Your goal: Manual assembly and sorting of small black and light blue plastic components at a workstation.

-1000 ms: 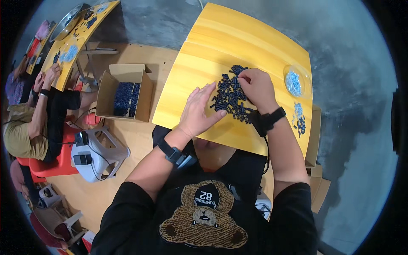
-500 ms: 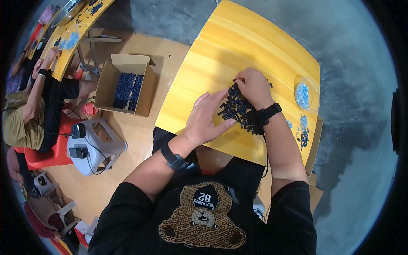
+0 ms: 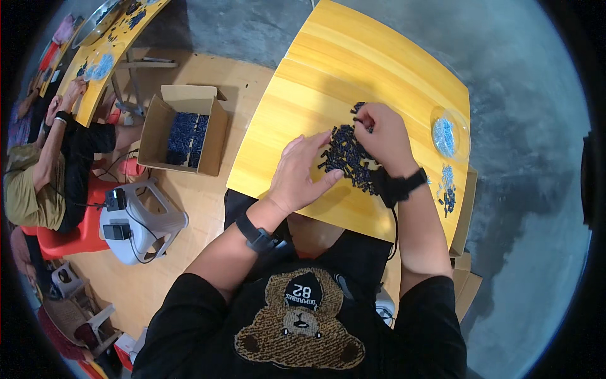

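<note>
Since the previous frame: right grip [image 3: 385,139] has shifted slightly rightward over the counter [image 3: 271,120]; a few dark pieces [image 3: 358,108] now show just beyond its fingertips. Left grip [image 3: 294,174] is about where it was.

Right grip: fingers curled, tips drawn together at the pile's far end; cannot tell whether a piece is held. Left grip: released, palm down, thumb spread, bordering the pile's left side.

Pile of short dark pieces [image 3: 344,153]: between the two grips, partly hidden under the right. Clear dish [image 3: 464,143] of light-blue pieces [image 3: 444,137]: right of right grip. Mixed blue and dark pieces [image 3: 448,192]: nearer the body than the dish. Open cardboard box [image 3: 215,139]: left of left grip, on the floor.
</note>
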A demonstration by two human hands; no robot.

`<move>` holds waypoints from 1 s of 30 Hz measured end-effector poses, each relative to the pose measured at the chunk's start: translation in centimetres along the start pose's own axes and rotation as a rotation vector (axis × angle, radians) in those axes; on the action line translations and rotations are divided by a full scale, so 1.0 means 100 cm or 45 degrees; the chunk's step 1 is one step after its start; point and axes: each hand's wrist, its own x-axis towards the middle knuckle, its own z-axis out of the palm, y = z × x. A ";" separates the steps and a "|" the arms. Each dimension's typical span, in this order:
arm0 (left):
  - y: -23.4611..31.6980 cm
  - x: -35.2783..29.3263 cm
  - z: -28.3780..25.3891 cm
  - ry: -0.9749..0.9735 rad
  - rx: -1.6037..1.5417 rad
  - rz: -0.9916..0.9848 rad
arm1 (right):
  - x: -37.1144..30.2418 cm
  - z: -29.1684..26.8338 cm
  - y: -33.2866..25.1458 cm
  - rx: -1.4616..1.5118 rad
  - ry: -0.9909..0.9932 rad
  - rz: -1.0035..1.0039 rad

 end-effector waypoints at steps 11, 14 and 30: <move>-0.007 -0.004 0.010 0.008 0.078 0.140 | -0.155 -0.004 -0.018 0.611 0.106 0.451; 0.000 -0.009 0.010 0.108 -0.344 0.245 | -0.165 -0.004 -0.024 0.598 0.118 0.398; 0.047 -0.052 0.023 -0.533 -1.012 -0.696 | -0.175 -0.006 -0.034 0.610 0.192 -0.027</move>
